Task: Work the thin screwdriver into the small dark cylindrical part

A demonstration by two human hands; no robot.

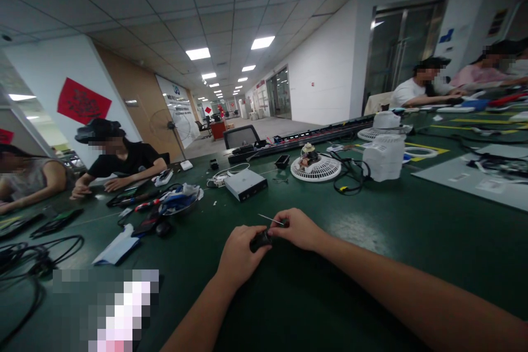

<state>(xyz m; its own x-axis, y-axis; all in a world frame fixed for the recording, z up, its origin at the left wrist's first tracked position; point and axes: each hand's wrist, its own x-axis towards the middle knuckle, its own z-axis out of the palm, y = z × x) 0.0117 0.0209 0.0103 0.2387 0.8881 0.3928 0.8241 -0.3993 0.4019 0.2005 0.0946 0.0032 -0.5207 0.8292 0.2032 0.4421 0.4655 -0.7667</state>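
The left hand [240, 253] grips a black part [259, 241]; the right hand [298, 229] pinches a thin rod [267, 218]. This rod (very slender) may slip, if the pinch is loose.

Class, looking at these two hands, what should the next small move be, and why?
Perhaps the right hand should angle the thin rod toward the small black part: the left hand grips that part, the right is close beside it, and the rod's free tip points past it.
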